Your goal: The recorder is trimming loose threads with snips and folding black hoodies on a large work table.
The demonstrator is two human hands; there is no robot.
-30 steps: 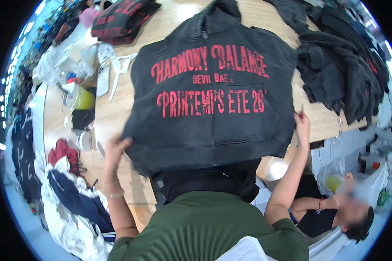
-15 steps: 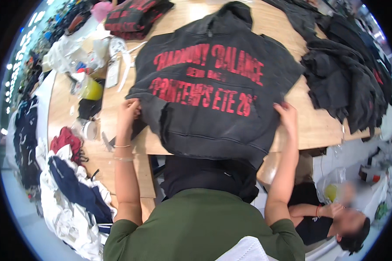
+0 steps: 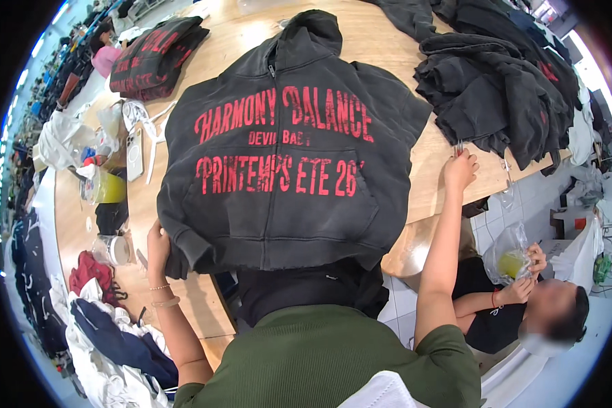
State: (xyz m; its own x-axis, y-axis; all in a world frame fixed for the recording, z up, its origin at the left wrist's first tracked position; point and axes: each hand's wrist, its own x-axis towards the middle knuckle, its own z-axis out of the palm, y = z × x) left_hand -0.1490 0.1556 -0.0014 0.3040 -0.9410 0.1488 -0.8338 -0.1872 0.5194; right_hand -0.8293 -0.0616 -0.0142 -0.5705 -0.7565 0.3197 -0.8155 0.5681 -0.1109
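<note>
A dark grey zip-up hoodie [image 3: 255, 214] with red lettering lies spread front up on the table, its hood toward the far side and its hem at the near edge. At its lower left, my left hand [image 3: 158, 250] has its fingers closed at the sleeve edge; they are partly hidden. My right hand [image 3: 461, 171] is off the hoodie to the right, fingers closed around a small slim tool [image 3: 459, 147] on the table beside the heap of dark garments [image 3: 483, 88]. Its exact kind is too small to make out.
Folded dark hoodies [image 3: 153, 64] sit at the far left. Nearer lie a phone [image 3: 135, 155], a yellow drink cup [image 3: 109, 188], a clear jar [image 3: 117, 251] and red cloth [image 3: 92, 277]. White and navy garments [image 3: 115, 336] are heaped lower left. A seated person [image 3: 486, 299] holds a plastic bag at right.
My right hand has left the hoodie's right edge and moved outward to the small tool. The hoodie now lies flatter, with its front smoothed. My left hand stays by its left side.
</note>
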